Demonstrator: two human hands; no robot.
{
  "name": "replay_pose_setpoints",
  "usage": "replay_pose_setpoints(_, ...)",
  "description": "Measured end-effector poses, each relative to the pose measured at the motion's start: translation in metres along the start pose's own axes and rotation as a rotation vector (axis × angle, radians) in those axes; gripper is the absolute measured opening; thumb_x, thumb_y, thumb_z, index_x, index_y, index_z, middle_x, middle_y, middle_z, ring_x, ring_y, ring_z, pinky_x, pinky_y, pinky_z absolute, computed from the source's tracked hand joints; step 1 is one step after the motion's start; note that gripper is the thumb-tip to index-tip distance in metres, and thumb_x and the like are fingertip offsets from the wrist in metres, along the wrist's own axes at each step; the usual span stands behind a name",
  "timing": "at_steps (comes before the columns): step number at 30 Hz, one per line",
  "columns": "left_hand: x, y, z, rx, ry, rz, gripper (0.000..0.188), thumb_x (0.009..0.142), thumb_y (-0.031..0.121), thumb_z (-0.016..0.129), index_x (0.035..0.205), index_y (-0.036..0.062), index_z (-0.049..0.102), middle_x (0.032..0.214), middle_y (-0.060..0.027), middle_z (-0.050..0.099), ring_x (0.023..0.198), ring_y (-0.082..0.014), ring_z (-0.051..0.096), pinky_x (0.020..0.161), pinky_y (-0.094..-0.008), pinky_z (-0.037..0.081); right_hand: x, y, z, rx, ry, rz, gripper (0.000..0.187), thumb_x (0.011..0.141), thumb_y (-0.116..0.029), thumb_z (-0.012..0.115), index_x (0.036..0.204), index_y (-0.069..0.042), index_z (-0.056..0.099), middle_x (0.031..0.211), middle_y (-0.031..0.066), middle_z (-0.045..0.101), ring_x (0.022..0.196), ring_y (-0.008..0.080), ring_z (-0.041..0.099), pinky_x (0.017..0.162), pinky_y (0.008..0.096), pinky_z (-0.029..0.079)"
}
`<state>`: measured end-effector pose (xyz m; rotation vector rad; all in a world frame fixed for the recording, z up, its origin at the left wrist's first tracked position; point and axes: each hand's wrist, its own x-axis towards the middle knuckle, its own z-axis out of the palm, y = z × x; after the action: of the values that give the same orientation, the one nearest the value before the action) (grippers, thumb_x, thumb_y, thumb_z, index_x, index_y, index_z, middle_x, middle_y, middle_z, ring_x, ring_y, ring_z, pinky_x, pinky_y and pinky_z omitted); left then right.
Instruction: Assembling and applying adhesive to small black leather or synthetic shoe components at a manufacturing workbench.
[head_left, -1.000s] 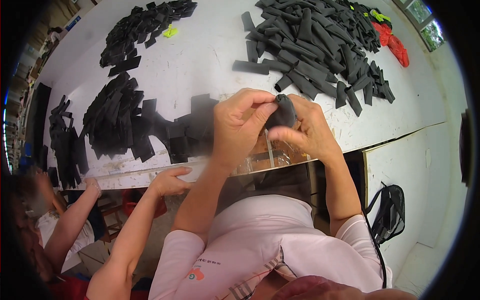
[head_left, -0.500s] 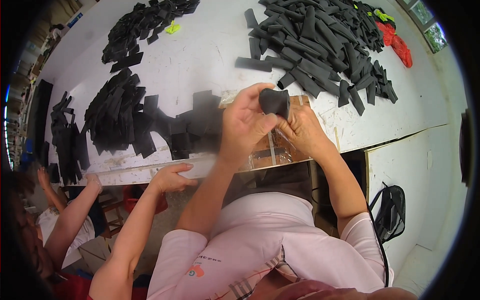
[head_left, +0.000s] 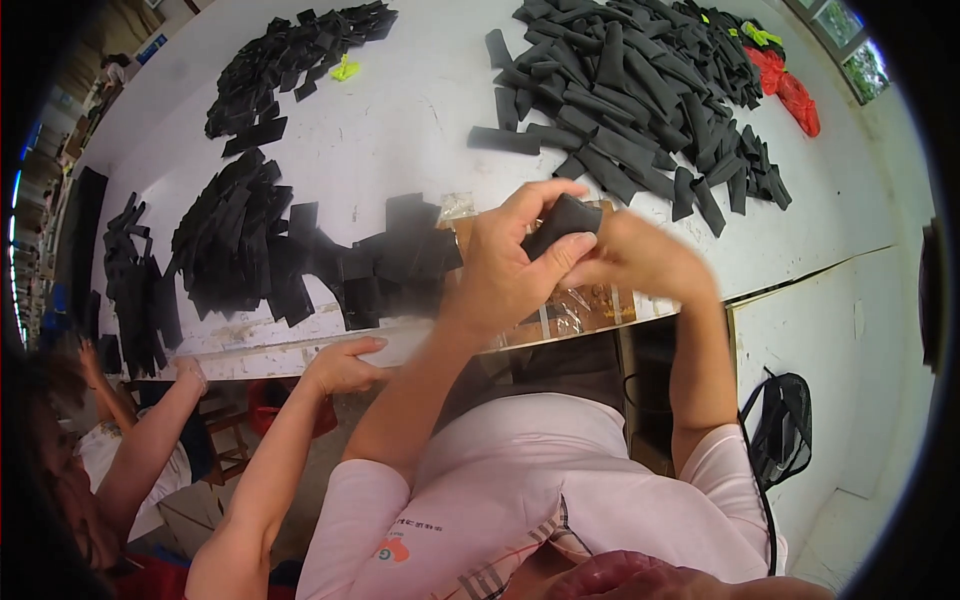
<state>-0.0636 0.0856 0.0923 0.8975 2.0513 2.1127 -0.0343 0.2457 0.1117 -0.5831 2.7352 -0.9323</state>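
Observation:
Above the table's near edge, my left hand (head_left: 508, 262) is closed around a short black sleeve-like piece (head_left: 566, 222), soft-looking and rolled or folded over. Its thumb presses along the near side and its fingers wrap behind. My right hand (head_left: 648, 256) is against the right end of the same piece, smeared by motion, with its fingers mostly hidden. Under both hands lies a brown board covered in clear tape (head_left: 606, 308). Flat black pieces (head_left: 400, 255) lie on the table just left of my left hand.
A large heap of black sleeve-like pieces (head_left: 620, 90) covers the far right, beside a red plastic bag (head_left: 795, 103). More black strips (head_left: 235, 235) are piled at left. A co-worker's hand (head_left: 343, 366) rests at the table edge near my left forearm. A black mesh bag (head_left: 783, 428) hangs at right.
My left hand and the black sleeve-like piece have shifted slightly right and the piece has tilted, its open end no longer facing me. My right hand has swung to the right, its wrist bending.

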Motion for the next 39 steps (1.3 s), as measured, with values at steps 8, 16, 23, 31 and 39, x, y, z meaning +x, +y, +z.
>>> replay_pose_setpoints(8, 0.002, 0.012, -0.007, -0.284, 0.083, 0.011, 0.011, 0.08, 0.003, 0.053, 0.089, -0.0033, 0.056, 0.081, -0.0094, 0.059, 0.073, -0.0094, 0.055, 0.067, -0.0193, 0.044, -0.016, 0.016, -0.046, 0.504, 0.497, 0.059, 0.037, 0.076, -0.026, 0.058, 0.101, 0.001, 0.051, 0.075, 0.0023, 0.053, 0.066, 0.0073, 0.048, 0.059, 0.0205, 0.04)
replay_pose_setpoints(16, 0.0, 0.01, -0.01, -0.527, 0.34, 0.132, 0.012, 0.084, 0.008, 0.047, 0.085, -0.0031, 0.053, 0.086, -0.009, 0.058, 0.079, -0.0111, 0.052, 0.074, -0.0218, 0.039, -0.012, 0.025, -0.049, 0.401, 0.842, 0.207, 0.045, 0.079, -0.026, 0.051, 0.113, 0.003, 0.042, 0.077, 0.0049, 0.054, 0.063, 0.007, 0.048, 0.056, 0.0197, 0.04)
replay_pose_setpoints(23, 0.002, 0.011, -0.019, -0.637, 0.277, 0.077, 0.015, 0.085, 0.011, 0.045, 0.087, -0.0032, 0.051, 0.087, -0.0113, 0.058, 0.08, -0.0125, 0.053, 0.076, -0.0229, 0.039, -0.009, -0.016, -0.024, 0.403, 0.647, -0.048, 0.068, 0.065, -0.048, 0.063, 0.11, 0.0, 0.046, 0.078, 0.0054, 0.052, 0.067, 0.0122, 0.049, 0.062, 0.0232, 0.041)
replay_pose_setpoints(31, -0.002, 0.016, -0.022, -0.689, 0.195, 0.001, 0.013, 0.084, 0.007, 0.046, 0.089, -0.0038, 0.052, 0.086, -0.0089, 0.059, 0.076, -0.0081, 0.054, 0.07, -0.0196, 0.042, 0.009, -0.068, -0.041, 0.208, 0.656, -0.172, 0.059, 0.067, -0.048, 0.058, 0.103, -0.001, 0.054, 0.079, 0.0052, 0.053, 0.072, 0.0128, 0.05, 0.061, 0.0226, 0.039)
replay_pose_setpoints(39, -0.01, 0.016, -0.028, -0.547, 0.131, -0.037, 0.021, 0.08, 0.005, 0.051, 0.1, -0.0036, 0.051, 0.084, -0.0052, 0.058, 0.075, -0.0052, 0.051, 0.066, -0.0187, 0.042, 0.021, -0.077, -0.023, 0.292, 0.699, -0.226, 0.06, 0.062, -0.047, 0.062, 0.1, 0.0, 0.054, 0.082, 0.0078, 0.054, 0.076, 0.0171, 0.051, 0.066, 0.026, 0.039)
